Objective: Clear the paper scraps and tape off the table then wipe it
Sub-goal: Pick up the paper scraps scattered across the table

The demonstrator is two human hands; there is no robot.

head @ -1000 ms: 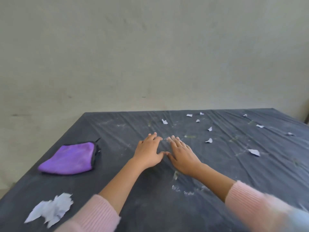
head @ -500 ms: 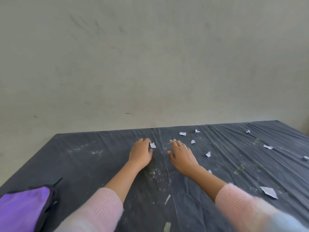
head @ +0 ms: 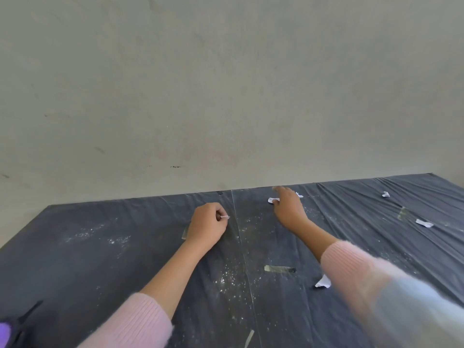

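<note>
Over on the dark plastic-covered table [head: 100, 247], the left hand [head: 208, 223] is curled up tight, pinching a tiny white paper scrap [head: 226, 217] between thumb and finger. The right hand [head: 288, 207] is stretched out near the far edge, fingers mostly straight, gripping nothing, with its thumb right by a second scrap [head: 272, 200]. A torn scrap [head: 323, 282] sits just beside the right sleeve [head: 351, 262]. A tape strip [head: 278, 269] is stuck flat mid-table. A purple cloth [head: 3, 331] peeks in bottom-left.
</note>
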